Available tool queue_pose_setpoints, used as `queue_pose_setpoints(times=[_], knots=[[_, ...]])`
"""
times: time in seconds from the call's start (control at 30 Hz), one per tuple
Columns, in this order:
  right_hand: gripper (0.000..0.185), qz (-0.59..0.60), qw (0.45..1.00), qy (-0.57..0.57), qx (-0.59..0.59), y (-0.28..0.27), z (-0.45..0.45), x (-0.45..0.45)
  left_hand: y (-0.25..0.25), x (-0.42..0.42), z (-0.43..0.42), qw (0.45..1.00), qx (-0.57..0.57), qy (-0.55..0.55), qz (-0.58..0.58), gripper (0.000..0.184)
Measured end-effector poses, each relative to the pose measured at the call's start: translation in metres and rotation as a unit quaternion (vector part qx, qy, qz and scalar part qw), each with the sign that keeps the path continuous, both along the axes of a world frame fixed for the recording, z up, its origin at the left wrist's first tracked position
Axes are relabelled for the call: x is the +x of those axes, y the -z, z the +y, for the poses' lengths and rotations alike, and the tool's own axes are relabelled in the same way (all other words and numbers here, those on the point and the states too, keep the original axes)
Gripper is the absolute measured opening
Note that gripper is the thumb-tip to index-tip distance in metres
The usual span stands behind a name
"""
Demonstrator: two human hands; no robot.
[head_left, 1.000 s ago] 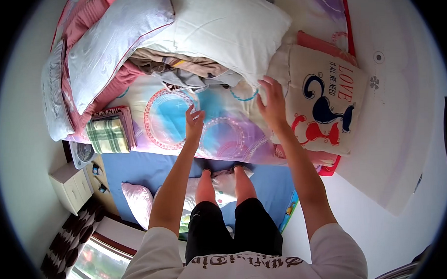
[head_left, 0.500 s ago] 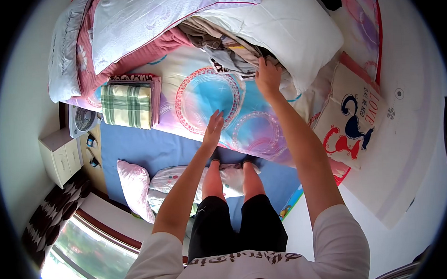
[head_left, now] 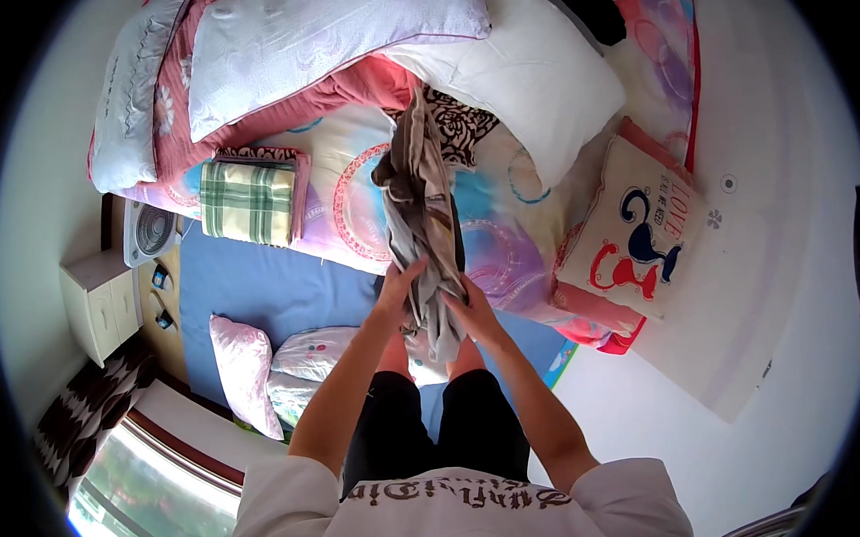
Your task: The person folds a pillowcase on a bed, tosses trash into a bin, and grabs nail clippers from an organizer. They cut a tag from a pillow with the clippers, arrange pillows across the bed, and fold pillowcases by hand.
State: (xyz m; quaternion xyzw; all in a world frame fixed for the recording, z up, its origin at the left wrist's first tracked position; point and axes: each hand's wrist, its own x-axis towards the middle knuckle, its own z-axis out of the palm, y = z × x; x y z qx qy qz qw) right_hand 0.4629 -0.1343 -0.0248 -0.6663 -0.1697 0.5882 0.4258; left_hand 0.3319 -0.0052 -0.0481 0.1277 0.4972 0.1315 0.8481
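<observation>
In front of my legs hangs a long, crumpled bundle of grey and brown cloth (head_left: 418,184), its upper end still against the bed. My left hand (head_left: 394,291) grips its left side and my right hand (head_left: 470,308) its right side, fingers partly hidden in the folds. Whether it is one piece or several I cannot tell. Beyond its top lies a brown-and-cream patterned cloth (head_left: 463,125), partly under a large white pillow (head_left: 546,66). Colourful bedding with circle prints (head_left: 505,256) spreads beneath.
A folded green plaid cloth (head_left: 248,201) sits on the bed's left, near a fan (head_left: 152,229) and white cabinet (head_left: 109,308). A cat-print cushion (head_left: 628,228) lies right. On the blue mat (head_left: 260,270) are a pink pillow (head_left: 244,370) and bundled bedding (head_left: 310,353).
The grey-brown cloth has been pulled from beside the white pillow towards my body. My right hand moved down and left with it; my left hand, empty before, now grips it too.
</observation>
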Motion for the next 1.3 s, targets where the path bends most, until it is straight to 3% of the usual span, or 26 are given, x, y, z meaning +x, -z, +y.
queue_pose_setpoints(times=[0.1,0.17,0.27,0.33,0.4,0.47,0.53,0.6,0.63,0.77,0.8,0.87,0.93,1.0,1.03,1.07,1.13,1.17,1.2,1.3], knots=[[0.055,-0.004,1.0,0.006,-0.005,-0.066,-0.014,0.001,-0.049,-0.011,-0.03,1.0,0.005,0.011,-0.024,0.045],[0.055,-0.032,0.999,-0.015,0.029,-0.094,-0.027,-0.005,-0.066,-0.016,-0.041,0.993,-0.077,-0.062,-0.06,0.042],[0.057,-0.074,0.994,-0.039,0.075,-0.151,-0.043,-0.013,-0.096,-0.036,-0.062,0.981,-0.123,-0.068,-0.13,0.039],[0.061,-0.264,0.951,-0.085,0.136,-0.169,-0.055,-0.014,-0.137,-0.039,-0.065,0.987,-0.098,-0.047,-0.121,0.039],[0.063,-0.245,0.96,-0.055,0.121,-0.194,-0.068,-0.014,-0.169,-0.048,-0.065,0.993,-0.07,-0.031,-0.087,0.039],[0.059,-0.208,0.977,-0.053,-0.002,-0.222,-0.078,-0.013,-0.195,-0.053,-0.059,0.991,-0.076,-0.031,-0.106,0.04],[0.056,-0.127,0.986,0.104,0.006,-0.222,-0.1,-0.002,-0.206,-0.065,-0.056,0.993,-0.009,-0.052,-0.102,0.04],[0.05,-0.168,0.966,0.195,0.036,-0.263,-0.1,0.014,-0.222,-0.076,-0.04,0.989,0.071,-0.02,-0.13,0.039],[0.045,-0.179,0.95,0.248,0.058,-0.267,-0.102,0.023,-0.237,-0.087,-0.032,0.99,0.105,0.008,-0.092,0.039],[0.042,-0.117,0.941,0.312,0.05,-0.339,-0.112,0.038,-0.263,-0.105,-0.021,0.979,0.154,0.002,-0.13,0.042],[0.042,-0.117,0.939,0.318,0.047,-0.34,-0.119,0.033,-0.28,-0.106,-0.026,0.98,0.152,0.008,-0.13,0.042],[0.039,-0.258,0.902,0.314,0.145,-0.322,-0.128,0.028,-0.305,-0.102,-0.037,0.976,0.208,0.068,0.002,0.047],[0.034,-0.286,0.882,0.358,0.109,-0.287,-0.148,0.025,-0.274,-0.113,-0.044,0.973,0.21,0.081,0.04,0.057],[0.03,-0.235,0.912,0.302,-0.144,-0.246,-0.182,0.022,-0.25,-0.126,-0.054,0.956,0.217,0.168,0.104,0.066],[0.03,-0.233,0.91,0.308,-0.147,-0.224,-0.194,0.019,-0.242,-0.127,-0.063,0.93,0.291,0.181,0.135,0.059],[0.027,-0.3,0.896,0.269,-0.186,-0.203,-0.205,0.018,-0.239,-0.125,-0.064,0.929,0.291,0.186,0.133,0.059],[0.025,-0.361,0.875,0.226,-0.228,-0.208,-0.207,0.015,-0.232,-0.127,-0.066,0.804,0.458,0.339,0.168,0.054],[0.025,-0.412,0.867,0.215,-0.179,-0.21,-0.209,0.014,-0.222,-0.126,-0.067,0.791,0.528,0.277,0.14,0.056],[0.025,-0.461,0.854,0.204,-0.13,-0.219,-0.207,0.012,-0.228,-0.121,-0.062,0.798,0.527,0.262,0.129,0.059],[0.028,-0.437,0.878,0.155,-0.123,-0.241,-0.203,0.012,-0.276,-0.096,-0.037,0.84,0.508,0.192,-0.012,0.058]])
